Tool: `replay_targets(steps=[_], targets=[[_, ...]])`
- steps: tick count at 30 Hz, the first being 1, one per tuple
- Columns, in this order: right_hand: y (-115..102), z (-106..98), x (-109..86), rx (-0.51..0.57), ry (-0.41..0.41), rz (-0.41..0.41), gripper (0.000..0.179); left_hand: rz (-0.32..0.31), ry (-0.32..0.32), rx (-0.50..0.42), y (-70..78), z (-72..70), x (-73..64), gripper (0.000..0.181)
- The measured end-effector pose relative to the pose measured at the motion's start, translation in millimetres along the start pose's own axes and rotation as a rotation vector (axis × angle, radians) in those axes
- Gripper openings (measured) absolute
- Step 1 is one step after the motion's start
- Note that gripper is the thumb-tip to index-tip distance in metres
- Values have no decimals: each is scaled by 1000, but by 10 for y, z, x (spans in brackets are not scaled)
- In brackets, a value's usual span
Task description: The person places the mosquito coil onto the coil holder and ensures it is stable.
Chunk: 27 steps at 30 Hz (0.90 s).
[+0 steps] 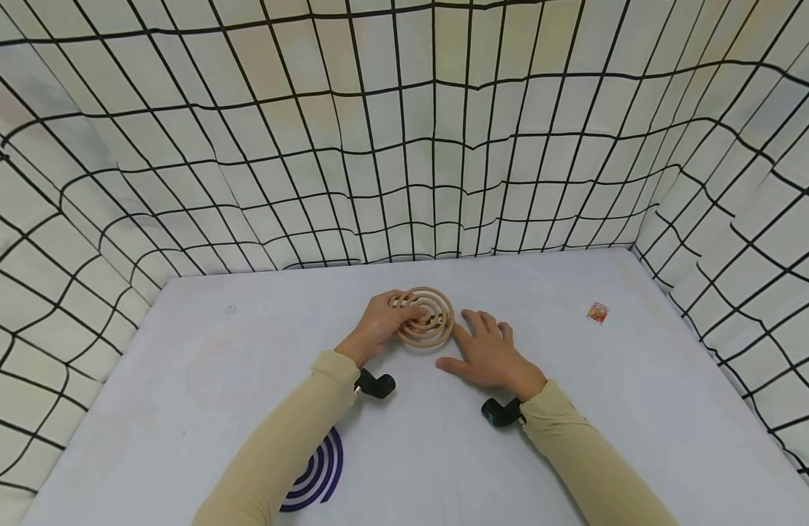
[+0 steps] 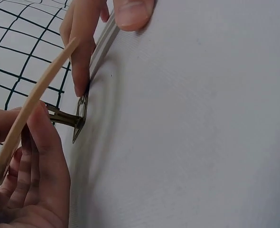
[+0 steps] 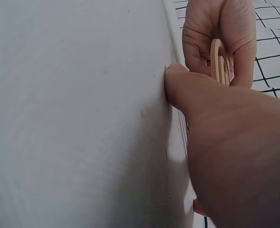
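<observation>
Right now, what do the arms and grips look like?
The left sleeve and right sleeve are long, plain, wrinkled and pale tan. The left grip and right grip wear no gloves. The left wrist gadget and right wrist gadget are stubby and black.

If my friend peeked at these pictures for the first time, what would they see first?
Probably the big black grid behind and beside the white table. Next, maybe the tan spiral held in the left hand, then the purple spiral peeking out from under the left sleeve.
</observation>
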State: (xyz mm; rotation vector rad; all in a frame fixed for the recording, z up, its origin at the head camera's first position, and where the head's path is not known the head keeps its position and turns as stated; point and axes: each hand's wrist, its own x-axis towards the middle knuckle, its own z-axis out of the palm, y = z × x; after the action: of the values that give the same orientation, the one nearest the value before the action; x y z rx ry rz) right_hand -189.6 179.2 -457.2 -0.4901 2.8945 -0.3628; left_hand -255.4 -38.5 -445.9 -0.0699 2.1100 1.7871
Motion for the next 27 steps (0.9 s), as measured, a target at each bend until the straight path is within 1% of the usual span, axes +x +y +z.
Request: replay_targets(steps=[5, 9, 14, 20, 27], targets=[[4, 0, 5, 13, -14, 10, 81, -15, -2, 17, -8, 6, 29, 44], [2, -4, 1, 20, -17, 11, 81, -25, -8, -1, -23, 14, 48, 46], [6, 2, 6, 15, -19, 9, 81, -18, -14, -16, -52, 27, 65, 45], [8, -1, 2, 20, -17, 4, 81, -18, -9, -13, -77, 25, 92, 46], [10, 10, 0, 21, -14, 8, 80, -27, -5, 19, -70, 18, 122, 47]])
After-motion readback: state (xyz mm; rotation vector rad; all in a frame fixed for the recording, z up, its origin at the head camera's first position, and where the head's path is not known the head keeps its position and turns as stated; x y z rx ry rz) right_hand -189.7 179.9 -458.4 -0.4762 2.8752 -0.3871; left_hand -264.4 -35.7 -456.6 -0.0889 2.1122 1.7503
